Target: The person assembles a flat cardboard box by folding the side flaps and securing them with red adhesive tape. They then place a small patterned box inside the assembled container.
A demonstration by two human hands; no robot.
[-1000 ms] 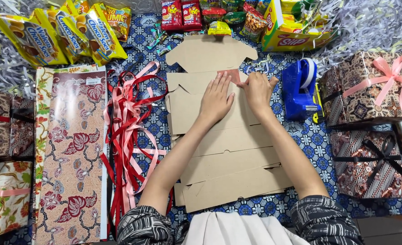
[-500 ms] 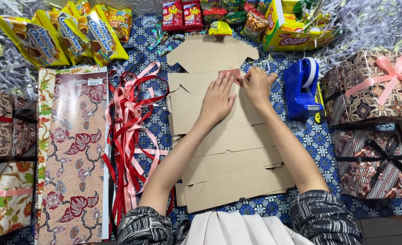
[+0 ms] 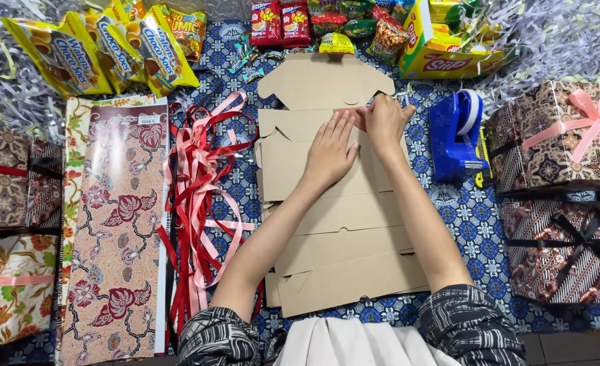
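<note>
A: What has changed over the last second?

B: Very little. The flat cardboard box blank (image 3: 334, 183) lies where it did, at the middle of the blue patterned cloth (image 3: 476, 210). The left hand (image 3: 330, 149) stays open, palm down, pressing the upper panel. The right hand (image 3: 383, 123) has crept a touch toward twelve o'clock and now curls its fingers onto the crease beside a small pink strip.

A: Meaning?

B: I judge the fold is being firmed, not yet raised.

A: Around it?

B: Red and pink ribbons (image 3: 198, 196) at nine o'clock, a blue tape dispenser (image 3: 457, 135) at three, snack packets (image 3: 110, 51) toward eleven.
</note>
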